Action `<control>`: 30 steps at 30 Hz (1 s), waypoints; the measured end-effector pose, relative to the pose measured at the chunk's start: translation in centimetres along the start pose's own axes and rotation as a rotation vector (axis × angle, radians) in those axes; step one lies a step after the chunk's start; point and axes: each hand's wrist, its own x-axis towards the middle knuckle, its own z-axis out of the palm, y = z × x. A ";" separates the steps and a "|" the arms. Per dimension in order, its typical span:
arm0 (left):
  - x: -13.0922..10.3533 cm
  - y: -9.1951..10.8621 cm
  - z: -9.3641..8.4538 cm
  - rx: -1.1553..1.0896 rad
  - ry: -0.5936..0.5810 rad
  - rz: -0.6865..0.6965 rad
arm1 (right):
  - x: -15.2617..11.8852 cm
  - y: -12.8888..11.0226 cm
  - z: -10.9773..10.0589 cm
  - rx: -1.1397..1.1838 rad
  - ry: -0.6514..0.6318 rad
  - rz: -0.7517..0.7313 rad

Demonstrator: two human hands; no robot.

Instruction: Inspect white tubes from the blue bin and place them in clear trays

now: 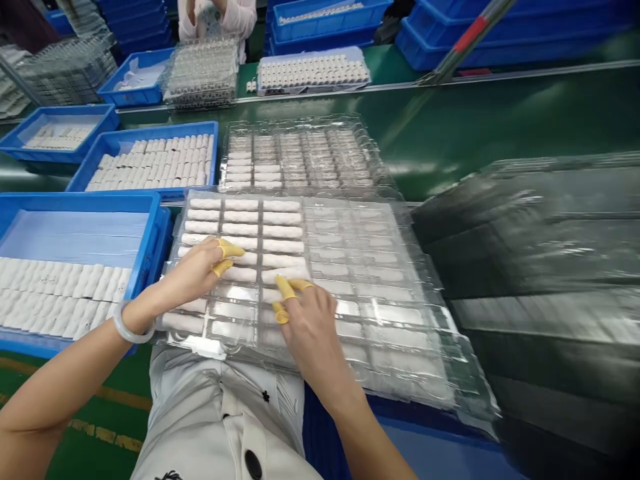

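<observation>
A clear plastic tray (325, 320) with rows of slots lies in front of me on a stack of similar trays. White cylindrical pieces (283, 231) fill the upper slots of its left three columns. My left hand (200, 263), with yellow finger covers, is over the left columns, its fingertips pinched at a white piece in the second column. My right hand (310, 313), also with yellow finger covers, is at the third column. Its fingers are bent at the white piece just below the filled rows; whether they grip it is hard to tell.
Blue bins of white pieces (143, 267) stand at the left. Behind the tray is another clear tray stack (305, 153). A blurred stack (545, 287) rises at the right. Across the green bench (480, 120), a person in pink sleeves (240, 17) works near more trays.
</observation>
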 end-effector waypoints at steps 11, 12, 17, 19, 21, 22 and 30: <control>-9.9 -7.6 -14.5 0.624 0.267 -0.623 | 0.1 1.0 1.2 -0.124 0.018 -0.103; -10.3 -8.4 -14.8 0.649 0.240 -0.646 | 0.0 1.2 1.4 -0.131 0.014 -0.100; -9.9 -11.0 -14.1 0.711 0.074 -0.596 | -0.6 3.1 2.4 -0.166 -0.036 -0.153; -9.3 -11.3 -13.9 0.731 0.011 -0.545 | -0.8 3.6 2.6 -0.196 -0.065 -0.152; -8.9 -11.5 -14.1 0.745 -0.034 -0.514 | -1.0 3.7 2.7 -0.206 -0.105 -0.129; -8.9 -11.6 -14.3 0.752 -0.044 -0.506 | -1.1 3.6 2.6 -0.196 -0.121 -0.120; -11.0 -10.4 -16.1 0.755 0.076 -0.492 | -1.1 2.1 2.5 -0.043 -0.035 0.031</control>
